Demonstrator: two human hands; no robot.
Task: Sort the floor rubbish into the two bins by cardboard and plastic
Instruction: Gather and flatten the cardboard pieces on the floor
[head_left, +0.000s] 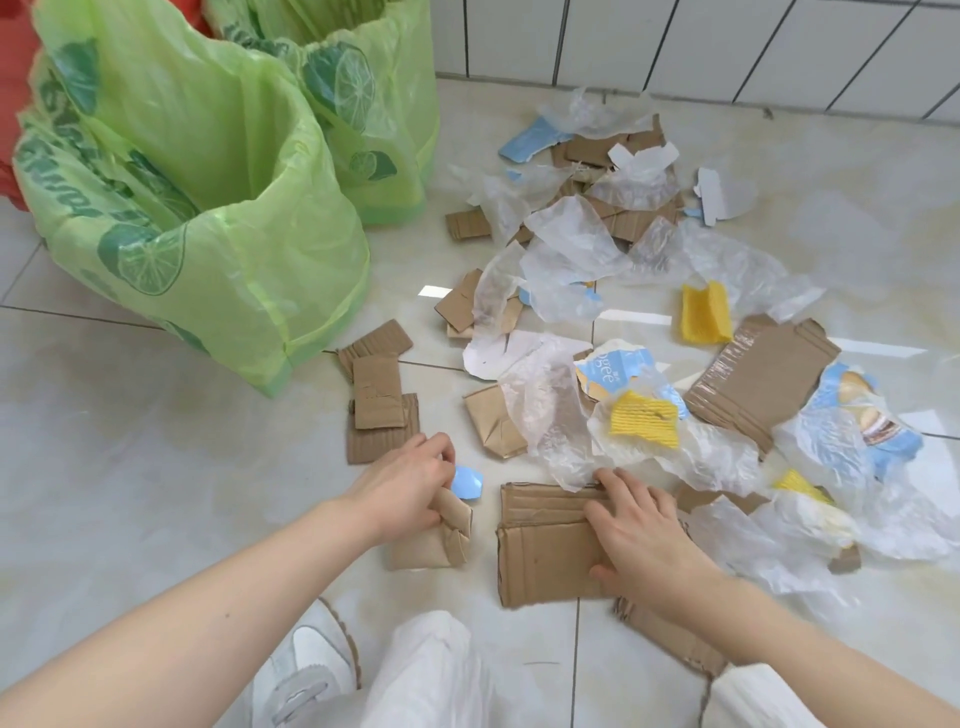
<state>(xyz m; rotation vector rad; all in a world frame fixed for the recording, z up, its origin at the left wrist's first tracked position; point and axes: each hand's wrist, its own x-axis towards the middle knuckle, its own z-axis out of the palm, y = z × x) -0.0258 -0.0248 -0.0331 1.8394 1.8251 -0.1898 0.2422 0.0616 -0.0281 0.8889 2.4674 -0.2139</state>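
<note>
Two bins lined with green lemon-print bags stand at the upper left, a near bin (244, 291) and a far bin (374, 130). My left hand (405, 483) grips a folded brown cardboard piece (431, 540) on the floor, beside a small blue scrap (467, 482). My right hand (639, 530) lies on a flat corrugated cardboard sheet (545, 551), thumb hooked under its near edge. A heap of clear plastic film (561, 415), more cardboard and yellow foam netting (644, 420) spreads to the right.
A stack of small cardboard pieces (382, 400) lies between the near bin and my left hand. A large taped cardboard flap (758, 379) and torn blue packaging (613, 374) sit at the right. A white tiled wall (727, 47) runs behind. My white shoe (306, 670) is below.
</note>
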